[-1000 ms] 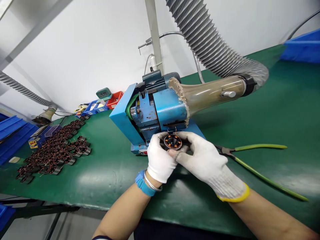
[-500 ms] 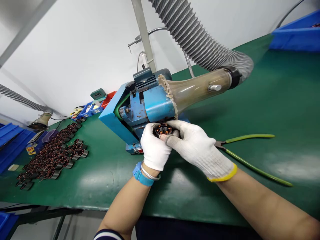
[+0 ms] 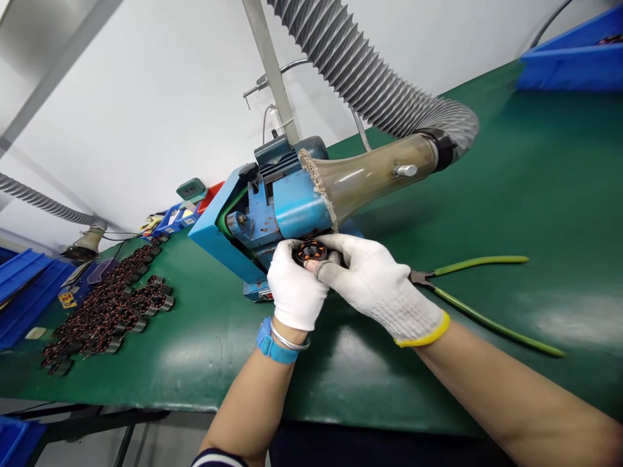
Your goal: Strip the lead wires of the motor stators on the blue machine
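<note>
Between both gloved hands is a round motor stator (image 3: 311,251) with copper windings, its open face tilted up toward me. My left hand (image 3: 296,285), in a white glove with a bare fingertip showing, grips its left side. Around the right side my right hand (image 3: 363,272) is closed, its thumb pressed near the front rim; the glove has a yellow cuff. The stator is right at the front of a blue belt grinding machine (image 3: 299,204), under its hood. Whether it touches the machine is hidden by the hands.
Pliers with green handles (image 3: 479,308) lie open to the right. Many stators (image 3: 107,305) are heaped at the left on the green table (image 3: 195,357). A grey ribbed hose (image 3: 370,78) joins the machine's extraction nozzle (image 3: 374,175). Blue bins (image 3: 569,68) stand far right and left.
The view has shifted slightly, so the scene sits a little differently in it. Both hands keep their hold on the stator at the machine's front.
</note>
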### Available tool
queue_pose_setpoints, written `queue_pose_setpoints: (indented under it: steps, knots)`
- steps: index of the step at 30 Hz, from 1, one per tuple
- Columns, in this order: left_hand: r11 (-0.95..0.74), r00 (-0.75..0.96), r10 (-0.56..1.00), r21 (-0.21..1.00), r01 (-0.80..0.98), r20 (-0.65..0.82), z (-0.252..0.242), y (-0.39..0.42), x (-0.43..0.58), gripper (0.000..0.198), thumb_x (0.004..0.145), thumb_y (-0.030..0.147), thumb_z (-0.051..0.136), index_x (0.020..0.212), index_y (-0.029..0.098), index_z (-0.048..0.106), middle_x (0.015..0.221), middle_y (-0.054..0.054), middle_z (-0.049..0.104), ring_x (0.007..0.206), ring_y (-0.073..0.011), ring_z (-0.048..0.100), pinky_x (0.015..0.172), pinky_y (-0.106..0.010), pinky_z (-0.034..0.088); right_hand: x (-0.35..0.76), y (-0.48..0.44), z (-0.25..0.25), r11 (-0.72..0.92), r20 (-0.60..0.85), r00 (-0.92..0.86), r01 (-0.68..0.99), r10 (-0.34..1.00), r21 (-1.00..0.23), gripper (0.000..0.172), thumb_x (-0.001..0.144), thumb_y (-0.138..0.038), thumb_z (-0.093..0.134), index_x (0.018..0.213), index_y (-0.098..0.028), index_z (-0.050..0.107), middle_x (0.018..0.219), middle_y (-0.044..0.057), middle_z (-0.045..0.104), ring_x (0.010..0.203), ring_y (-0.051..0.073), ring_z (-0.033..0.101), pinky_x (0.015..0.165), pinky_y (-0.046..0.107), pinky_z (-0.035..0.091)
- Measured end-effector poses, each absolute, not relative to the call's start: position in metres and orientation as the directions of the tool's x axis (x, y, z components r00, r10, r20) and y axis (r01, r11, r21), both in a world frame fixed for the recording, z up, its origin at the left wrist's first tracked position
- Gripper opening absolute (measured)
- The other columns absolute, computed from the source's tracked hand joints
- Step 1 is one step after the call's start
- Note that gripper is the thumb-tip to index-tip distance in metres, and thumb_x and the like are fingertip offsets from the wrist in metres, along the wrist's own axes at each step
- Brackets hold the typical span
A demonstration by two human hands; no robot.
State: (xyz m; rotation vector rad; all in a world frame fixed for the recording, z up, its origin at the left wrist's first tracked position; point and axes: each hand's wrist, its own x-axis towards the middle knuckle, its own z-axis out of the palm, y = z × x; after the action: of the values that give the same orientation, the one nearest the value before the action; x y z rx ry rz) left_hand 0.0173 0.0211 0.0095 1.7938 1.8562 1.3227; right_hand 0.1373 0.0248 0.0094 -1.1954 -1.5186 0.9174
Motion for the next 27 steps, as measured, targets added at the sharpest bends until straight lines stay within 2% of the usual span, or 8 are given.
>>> queue_pose_setpoints:
  steps: [4, 9, 12, 15, 18, 21, 24, 27]
  knots:
    - [-0.168, -0.189, 0.908, 0.738, 0.654, 0.374, 0.011, 0.025, 0.017, 0.039, 0.065, 0.039, 0.083, 0.089, 0.021, 0.057, 0.081, -0.002, 0.069, 0.075, -0.0206, 0.066, 0.071, -0.031, 0.050, 0.136, 0.027, 0.004, 0.210, 0.205, -0.045, 0.219, 0.978, -0.953, 0.044, 0.074, -0.042, 0.063, 0.107, -0.015, 0.073, 0.090, 0.006, 0.073, 0.079, 0.020, 0.065, 0.075, 0.031, 0.052]
    - [-0.252, -0.130, 0.902, 0.748, 0.613, 0.411, 0.003, 0.014, 0.009, 0.040, 0.065, 0.036, 0.084, 0.090, 0.021, 0.058, 0.087, -0.003, 0.068, 0.081, -0.0204, 0.065, 0.076, -0.032, 0.051, 0.131, 0.016, -0.011, 0.183, 0.193, 0.016, 0.246, 0.981, -0.952, 0.052, 0.071, -0.046, 0.069, 0.112, -0.015, 0.070, 0.101, 0.009, 0.072, 0.086, 0.022, 0.067, 0.080, 0.034, 0.054]
    - [-0.301, -0.121, 0.895, 0.781, 0.548, 0.430, -0.011, -0.003, -0.001, 0.044, 0.063, 0.033, 0.085, 0.093, 0.021, 0.055, 0.085, -0.001, 0.065, 0.076, -0.0178, 0.064, 0.073, -0.031, 0.052, 0.128, 0.002, -0.016, 0.246, 0.246, -0.037, 0.295, 0.969, -0.923, 0.051, 0.065, -0.050, 0.074, 0.103, -0.016, 0.071, 0.097, 0.009, 0.071, 0.085, 0.024, 0.068, 0.079, 0.037, 0.055]
    - [-0.331, -0.139, 0.897, 0.847, 0.416, 0.419, -0.020, -0.016, -0.007, 0.046, 0.063, 0.027, 0.083, 0.097, 0.022, 0.052, 0.085, 0.000, 0.064, 0.074, -0.0160, 0.064, 0.074, -0.030, 0.053, 0.127, -0.007, -0.016, 0.354, 0.330, -0.130, 0.291, 0.935, -0.889, 0.051, 0.066, -0.053, 0.073, 0.102, -0.018, 0.070, 0.097, 0.009, 0.072, 0.087, 0.025, 0.069, 0.080, 0.038, 0.056]
    - [-0.296, -0.161, 0.925, 0.919, 0.260, 0.344, -0.019, -0.019, -0.008, 0.044, 0.063, 0.019, 0.078, 0.097, 0.022, 0.050, 0.089, -0.001, 0.063, 0.078, -0.0152, 0.064, 0.077, -0.030, 0.054, 0.130, -0.007, -0.011, 0.377, 0.335, -0.185, 0.290, 0.924, -0.880, 0.054, 0.065, -0.052, 0.075, 0.107, -0.019, 0.070, 0.101, 0.010, 0.073, 0.092, 0.027, 0.070, 0.084, 0.039, 0.058]
    - [-0.180, -0.125, 0.974, 0.980, 0.082, 0.189, -0.013, -0.019, -0.010, 0.040, 0.062, 0.014, 0.071, 0.094, 0.022, 0.050, 0.084, 0.001, 0.060, 0.074, -0.0136, 0.061, 0.071, -0.028, 0.054, 0.133, -0.003, -0.007, 0.334, 0.280, -0.212, 0.291, 0.937, -0.897, 0.062, 0.059, -0.052, 0.079, 0.110, -0.019, 0.069, 0.104, 0.011, 0.072, 0.096, 0.029, 0.070, 0.086, 0.041, 0.059]
    - [-0.087, -0.020, 0.996, 0.994, -0.064, 0.085, -0.013, -0.018, -0.017, 0.042, 0.059, 0.017, 0.067, 0.098, 0.023, 0.052, 0.085, -0.001, 0.062, 0.069, -0.0146, 0.059, 0.064, -0.028, 0.053, 0.133, -0.002, -0.005, 0.290, 0.222, -0.241, 0.300, 0.945, -0.909, 0.073, 0.053, -0.047, 0.083, 0.119, -0.020, 0.068, 0.108, 0.011, 0.072, 0.098, 0.030, 0.071, 0.086, 0.041, 0.060]
    - [-0.057, 0.049, 0.997, 0.991, -0.120, 0.063, -0.017, -0.016, -0.024, 0.049, 0.058, 0.022, 0.063, 0.107, 0.023, 0.054, 0.092, -0.004, 0.064, 0.067, -0.0167, 0.060, 0.059, -0.030, 0.053, 0.129, -0.005, -0.005, 0.263, 0.184, -0.265, 0.307, 0.947, -0.914, 0.081, 0.055, -0.035, 0.081, 0.133, -0.022, 0.061, 0.114, 0.009, 0.072, 0.101, 0.029, 0.071, 0.088, 0.039, 0.061]
